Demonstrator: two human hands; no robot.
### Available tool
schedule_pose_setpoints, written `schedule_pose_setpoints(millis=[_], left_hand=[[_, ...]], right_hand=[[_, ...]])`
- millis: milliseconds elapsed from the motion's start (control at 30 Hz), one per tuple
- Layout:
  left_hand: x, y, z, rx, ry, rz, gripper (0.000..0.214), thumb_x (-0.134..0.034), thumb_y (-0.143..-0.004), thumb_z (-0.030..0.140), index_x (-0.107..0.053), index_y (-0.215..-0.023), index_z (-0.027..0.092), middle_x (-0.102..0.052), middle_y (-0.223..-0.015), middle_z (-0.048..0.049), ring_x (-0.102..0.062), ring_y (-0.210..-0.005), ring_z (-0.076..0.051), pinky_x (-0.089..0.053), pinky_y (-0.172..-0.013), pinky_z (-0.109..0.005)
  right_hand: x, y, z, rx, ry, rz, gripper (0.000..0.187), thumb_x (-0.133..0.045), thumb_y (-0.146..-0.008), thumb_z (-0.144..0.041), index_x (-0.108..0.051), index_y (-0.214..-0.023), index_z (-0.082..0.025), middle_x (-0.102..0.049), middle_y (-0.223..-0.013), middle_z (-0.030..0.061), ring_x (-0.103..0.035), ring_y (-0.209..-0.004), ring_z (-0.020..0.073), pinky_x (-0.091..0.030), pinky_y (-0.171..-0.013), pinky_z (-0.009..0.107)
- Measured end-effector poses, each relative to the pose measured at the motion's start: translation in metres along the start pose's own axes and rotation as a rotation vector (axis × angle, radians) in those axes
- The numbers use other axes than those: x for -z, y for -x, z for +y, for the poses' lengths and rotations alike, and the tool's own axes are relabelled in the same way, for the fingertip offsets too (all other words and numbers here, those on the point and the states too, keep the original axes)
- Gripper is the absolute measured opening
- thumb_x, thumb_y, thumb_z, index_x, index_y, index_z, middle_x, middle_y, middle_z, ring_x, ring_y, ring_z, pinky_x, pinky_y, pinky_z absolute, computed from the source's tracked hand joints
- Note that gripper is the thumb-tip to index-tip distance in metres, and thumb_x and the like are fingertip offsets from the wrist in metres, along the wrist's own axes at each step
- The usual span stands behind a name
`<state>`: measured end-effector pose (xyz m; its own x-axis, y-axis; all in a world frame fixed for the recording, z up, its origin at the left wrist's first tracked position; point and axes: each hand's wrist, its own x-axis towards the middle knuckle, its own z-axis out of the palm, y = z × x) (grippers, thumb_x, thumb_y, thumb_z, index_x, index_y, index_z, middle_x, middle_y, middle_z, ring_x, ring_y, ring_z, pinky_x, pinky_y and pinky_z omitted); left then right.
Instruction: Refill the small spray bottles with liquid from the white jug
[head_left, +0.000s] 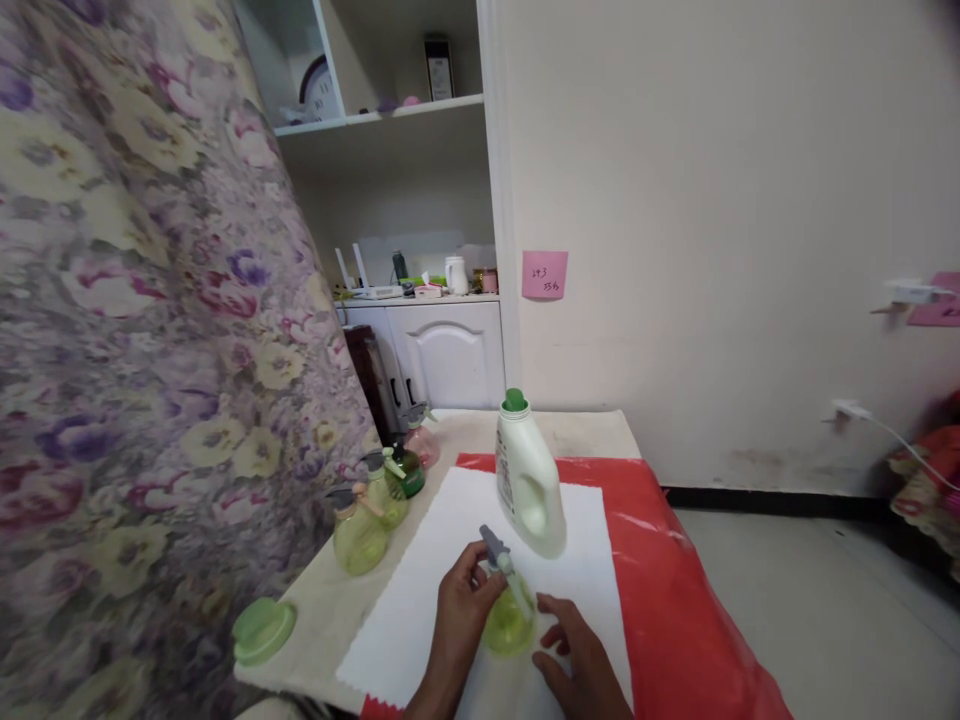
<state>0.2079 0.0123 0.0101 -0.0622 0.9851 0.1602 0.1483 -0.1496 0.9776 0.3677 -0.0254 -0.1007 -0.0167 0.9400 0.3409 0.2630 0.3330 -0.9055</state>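
Note:
My left hand (463,604) pinches the grey trigger head (496,551) of a small green spray bottle (509,624) that stands on a white cloth (450,560). My right hand (571,643) rests beside the bottle's lower right side, fingers curled and touching its body. A white detergent jug (527,480) with a green cap stands upright on the cloth just behind the bottle.
A red sheet (675,590) covers the table's right part. At the left edge stand several small spray bottles (371,520) and a green lid (262,630). A flowered curtain (150,330) hangs on the left. White cabinet and shelves behind; floor on the right.

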Motion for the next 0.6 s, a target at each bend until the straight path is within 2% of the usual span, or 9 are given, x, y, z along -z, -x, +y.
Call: schedule_pose_setpoints(millis=[67, 133, 300, 600], left_hand=[[0.0, 0.0, -0.005, 0.003, 0.022, -0.004, 0.027, -0.068, -0.066, 0.025, -0.066, -0.092, 0.017, -0.056, -0.072, 0.0043, -0.034, -0.057, -0.011, -0.03, -0.056, -0.022], [0.0, -0.001, -0.008, 0.007, 0.04, -0.011, 0.026, -0.068, -0.066, 0.025, -0.065, -0.09, 0.017, -0.057, -0.072, 0.0038, -0.035, -0.056, -0.01, -0.031, -0.056, -0.022], [0.0, 0.0, -0.014, 0.013, 0.058, -0.048, 0.023, -0.069, -0.065, 0.024, -0.064, -0.086, 0.018, -0.048, -0.06, 0.0079, -0.033, -0.053, -0.01, -0.027, -0.053, -0.021], [0.001, 0.002, -0.012, 0.019, -0.001, -0.045, 0.021, -0.068, -0.067, 0.023, -0.063, -0.087, 0.018, -0.034, -0.054, 0.0113, -0.033, -0.053, -0.011, -0.027, -0.053, -0.021]], right_hand=[[0.001, 0.0, -0.003, -0.02, 0.008, -0.008, 0.057, -0.052, -0.066, -0.011, -0.054, -0.12, -0.03, -0.065, -0.11, 0.0012, -0.063, -0.077, 0.016, -0.051, -0.07, 0.029], [0.002, 0.0, -0.004, -0.033, 0.013, -0.011, 0.056, -0.052, -0.066, -0.011, -0.055, -0.119, -0.029, -0.066, -0.106, 0.0013, -0.063, -0.076, 0.0161, -0.051, -0.07, 0.029], [0.002, 0.0, -0.005, -0.024, 0.007, -0.019, 0.057, -0.051, -0.065, -0.01, -0.055, -0.118, -0.029, -0.066, -0.104, 0.0008, -0.063, -0.076, 0.0156, -0.05, -0.07, 0.029], [0.0, 0.0, -0.005, -0.009, -0.002, -0.015, 0.053, -0.051, -0.067, -0.011, -0.056, -0.116, -0.028, -0.065, -0.103, 0.001, -0.063, -0.076, 0.0154, -0.05, -0.07, 0.028]])
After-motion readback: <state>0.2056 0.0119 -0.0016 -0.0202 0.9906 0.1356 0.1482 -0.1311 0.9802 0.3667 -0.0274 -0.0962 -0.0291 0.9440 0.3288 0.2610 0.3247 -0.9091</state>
